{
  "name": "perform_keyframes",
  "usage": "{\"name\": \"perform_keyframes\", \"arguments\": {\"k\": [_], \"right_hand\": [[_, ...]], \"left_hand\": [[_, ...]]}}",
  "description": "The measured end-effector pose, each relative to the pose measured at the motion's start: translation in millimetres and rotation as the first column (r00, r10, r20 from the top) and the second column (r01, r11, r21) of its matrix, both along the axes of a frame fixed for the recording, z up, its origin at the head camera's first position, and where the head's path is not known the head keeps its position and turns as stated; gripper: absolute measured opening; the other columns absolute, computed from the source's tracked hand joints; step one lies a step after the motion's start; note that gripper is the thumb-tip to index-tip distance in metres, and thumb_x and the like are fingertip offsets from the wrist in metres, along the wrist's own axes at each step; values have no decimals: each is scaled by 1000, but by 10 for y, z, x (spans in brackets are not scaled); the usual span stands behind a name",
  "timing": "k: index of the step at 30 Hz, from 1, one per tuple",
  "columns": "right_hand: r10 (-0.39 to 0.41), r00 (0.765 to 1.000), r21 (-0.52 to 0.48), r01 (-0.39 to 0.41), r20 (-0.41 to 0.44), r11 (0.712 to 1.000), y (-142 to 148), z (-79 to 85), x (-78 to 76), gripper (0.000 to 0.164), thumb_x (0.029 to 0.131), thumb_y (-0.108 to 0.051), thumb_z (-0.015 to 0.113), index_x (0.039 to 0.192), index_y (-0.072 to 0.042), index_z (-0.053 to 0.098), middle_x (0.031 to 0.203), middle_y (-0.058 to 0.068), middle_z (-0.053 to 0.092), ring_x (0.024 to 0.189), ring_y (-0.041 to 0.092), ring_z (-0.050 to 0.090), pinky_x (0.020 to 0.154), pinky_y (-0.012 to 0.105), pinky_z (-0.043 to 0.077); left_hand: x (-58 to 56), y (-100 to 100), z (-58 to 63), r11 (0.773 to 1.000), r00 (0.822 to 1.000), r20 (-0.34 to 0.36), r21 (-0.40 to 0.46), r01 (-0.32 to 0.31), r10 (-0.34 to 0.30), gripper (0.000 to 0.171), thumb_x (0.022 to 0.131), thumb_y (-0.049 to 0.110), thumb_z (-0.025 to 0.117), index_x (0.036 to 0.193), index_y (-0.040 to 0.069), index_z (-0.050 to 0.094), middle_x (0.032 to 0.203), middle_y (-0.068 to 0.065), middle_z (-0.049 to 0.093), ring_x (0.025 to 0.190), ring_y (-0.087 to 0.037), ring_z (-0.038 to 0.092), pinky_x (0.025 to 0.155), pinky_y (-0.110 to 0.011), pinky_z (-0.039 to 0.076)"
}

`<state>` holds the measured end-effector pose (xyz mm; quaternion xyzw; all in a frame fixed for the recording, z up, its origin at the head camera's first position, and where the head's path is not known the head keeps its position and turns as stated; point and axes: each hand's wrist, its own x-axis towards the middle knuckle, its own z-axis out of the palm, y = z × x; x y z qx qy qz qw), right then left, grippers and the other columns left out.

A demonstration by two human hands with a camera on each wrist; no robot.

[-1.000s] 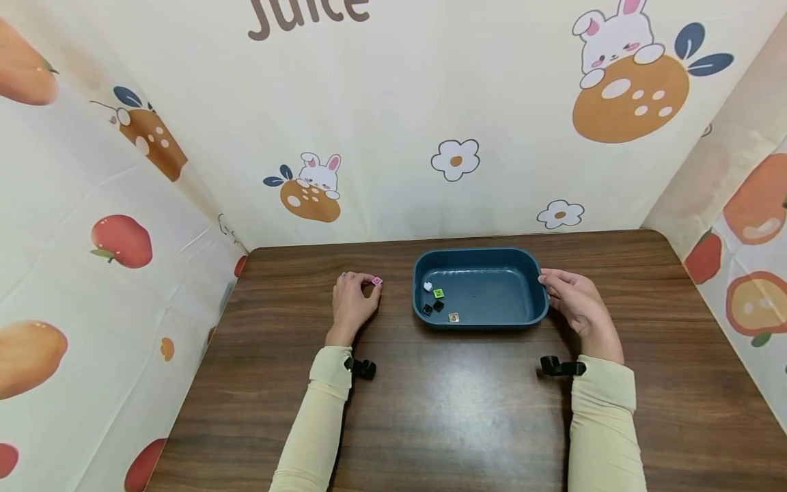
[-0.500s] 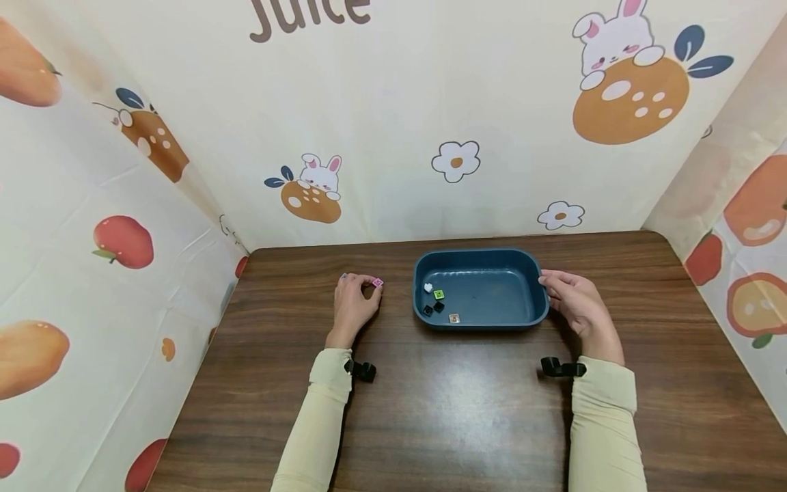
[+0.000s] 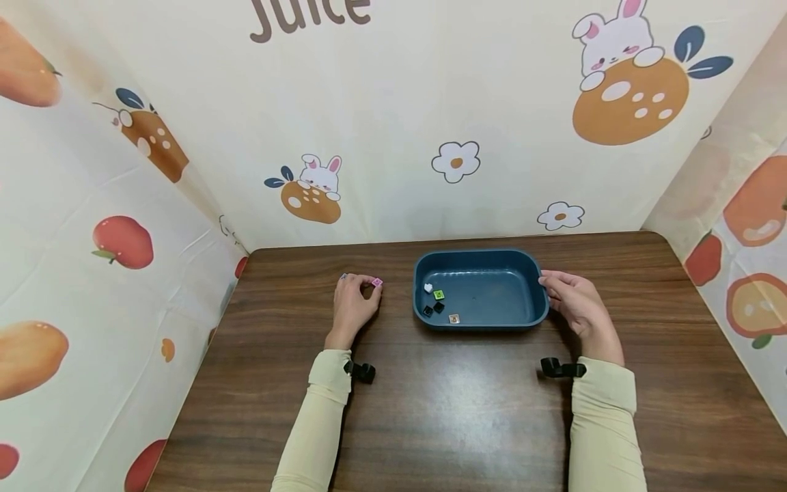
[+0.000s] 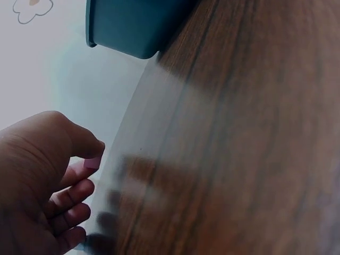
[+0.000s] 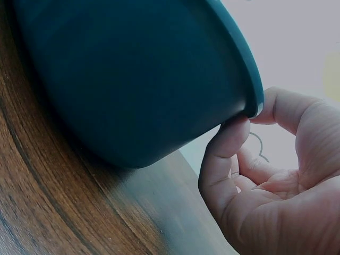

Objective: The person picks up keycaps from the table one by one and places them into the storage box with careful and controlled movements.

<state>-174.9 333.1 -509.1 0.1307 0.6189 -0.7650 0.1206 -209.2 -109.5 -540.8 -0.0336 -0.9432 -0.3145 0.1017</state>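
Observation:
My left hand (image 3: pixel 354 302) pinches a small pink cube (image 3: pixel 377 281) between thumb and forefinger, left of the blue tray. In the left wrist view the pink cube (image 4: pixel 93 162) shows between the fingertips, close over the wooden table. A small bluish piece (image 3: pixel 343 276) peeks out at the far side of that hand, mostly hidden. My right hand (image 3: pixel 576 305) grips the right rim of the dark blue tray (image 3: pixel 492 322); in the right wrist view thumb and finger pinch the tray's rim (image 5: pixel 249 69). The tray stands on the table.
Inside the tray, toward its left end, lie a white piece (image 3: pixel 427 288), a green square piece (image 3: pixel 438 294), two black pieces (image 3: pixel 439 307) and an orange-and-white piece (image 3: pixel 453 318). A printed cloth wall (image 3: pixel 393 137) rises behind the wooden table (image 3: pixel 443 410).
Both hands keep their places and holds; the left hand with the pink cube shows hardly any shift. The tray and the pieces in it have not moved.

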Motion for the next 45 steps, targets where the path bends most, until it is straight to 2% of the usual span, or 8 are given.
{"name": "perform_keyframes", "arguments": {"k": [16,45], "right_hand": [[11,1000,20,-11,-12,1000,7,-2,-2,19,104,-12,64,97,-25,77,92,-13,76,83,0,70,73,17,59],[0,1000,14,0,14,1000,13,-17,-25,21,104,-12,64,95,-25,77,89,-14,76,81,0,69,72,17,59]], "left_hand": [[20,19,95,1000,1000,-8,13,-9,9,22,97,28,74,108,10,80,110,-11,71,111,-34,60,107,-52,45],[67,114,270,999,999,-41,43,28,-27,22,96,26,77,109,9,80,112,-14,71,109,-35,59,102,-52,46]]}}
